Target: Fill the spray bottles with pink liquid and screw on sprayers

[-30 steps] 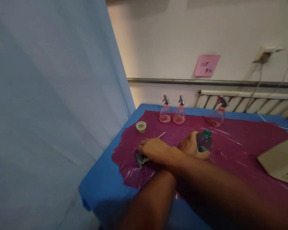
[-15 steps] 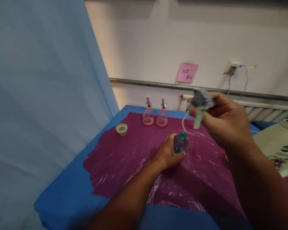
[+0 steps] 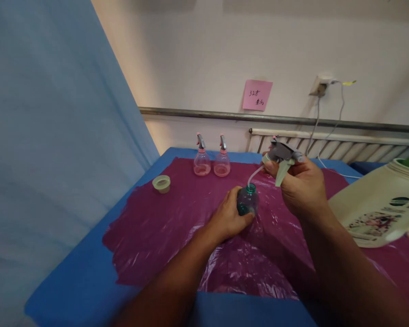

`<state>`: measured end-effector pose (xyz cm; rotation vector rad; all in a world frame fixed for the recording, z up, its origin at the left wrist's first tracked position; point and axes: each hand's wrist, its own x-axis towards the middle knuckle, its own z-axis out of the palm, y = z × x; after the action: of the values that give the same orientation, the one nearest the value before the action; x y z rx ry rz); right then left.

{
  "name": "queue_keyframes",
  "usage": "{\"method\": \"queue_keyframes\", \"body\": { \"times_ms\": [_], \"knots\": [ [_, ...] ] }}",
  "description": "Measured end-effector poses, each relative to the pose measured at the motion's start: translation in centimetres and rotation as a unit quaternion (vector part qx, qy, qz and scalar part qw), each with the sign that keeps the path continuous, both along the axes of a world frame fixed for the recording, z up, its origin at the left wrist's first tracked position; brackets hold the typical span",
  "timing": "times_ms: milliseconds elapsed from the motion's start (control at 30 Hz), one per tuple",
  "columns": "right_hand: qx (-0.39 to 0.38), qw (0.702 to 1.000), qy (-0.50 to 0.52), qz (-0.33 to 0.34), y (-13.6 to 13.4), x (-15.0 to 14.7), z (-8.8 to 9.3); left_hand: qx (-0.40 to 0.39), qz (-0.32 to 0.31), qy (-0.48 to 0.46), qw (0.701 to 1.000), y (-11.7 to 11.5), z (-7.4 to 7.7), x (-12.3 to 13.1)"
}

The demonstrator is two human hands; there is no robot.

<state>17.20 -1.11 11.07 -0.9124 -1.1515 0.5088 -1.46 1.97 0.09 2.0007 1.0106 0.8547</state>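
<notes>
My left hand (image 3: pixel 230 215) is closed around a small green-tinted clear bottle (image 3: pixel 247 202) with an open threaded neck, upright on the purple plastic sheet (image 3: pixel 163 236). Above and to the right of it, my right hand (image 3: pixel 301 181) grips a grey trigger spray head (image 3: pixel 280 152) with a pale green trigger. Its thin clear tube (image 3: pixel 255 175) curves down to the left, and the tip is at the bottle's mouth. How deep the tip reaches is hard to make out.
Two pink-necked spray bottles (image 3: pixel 202 163) holding pink liquid stand at the back. A pale cup (image 3: pixel 162 184) sits at the left. On the right is a large cream jug (image 3: pixel 378 209). A blue curtain (image 3: pixel 54 136) hangs left; a radiator (image 3: pixel 341 143) runs along the wall.
My right hand has lowered the spray head toward the bottle, and the tube tip has come to its mouth. My left hand still holds the bottle. The view has shifted to the right.
</notes>
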Motion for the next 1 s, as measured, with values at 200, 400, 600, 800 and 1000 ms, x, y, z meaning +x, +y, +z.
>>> {"method": "queue_keyframes", "body": {
  "times_ms": [200,400,600,800,1000],
  "knots": [
    [-0.107,0.988,-0.053,0.094,0.7,0.7,-2.8,0.02,-0.005,-0.017,1.0,0.3,-0.2,0.2],
    [-0.142,0.983,-0.071,0.087,1.2,1.5,-5.5,0.018,-0.014,0.003,1.0,0.4,-0.2,0.3],
    [-0.142,0.982,-0.071,0.104,1.1,2.0,-6.2,0.016,-0.019,0.004,1.0,0.2,0.2,0.3],
    [-0.128,0.984,-0.069,0.105,1.3,2.2,-7.3,0.026,-0.022,-0.001,0.999,0.3,0.1,0.3],
    [-0.128,0.984,-0.044,0.114,1.2,2.1,-8.0,0.026,-0.021,-0.008,0.999,0.2,0.0,0.3]
  ]
}}
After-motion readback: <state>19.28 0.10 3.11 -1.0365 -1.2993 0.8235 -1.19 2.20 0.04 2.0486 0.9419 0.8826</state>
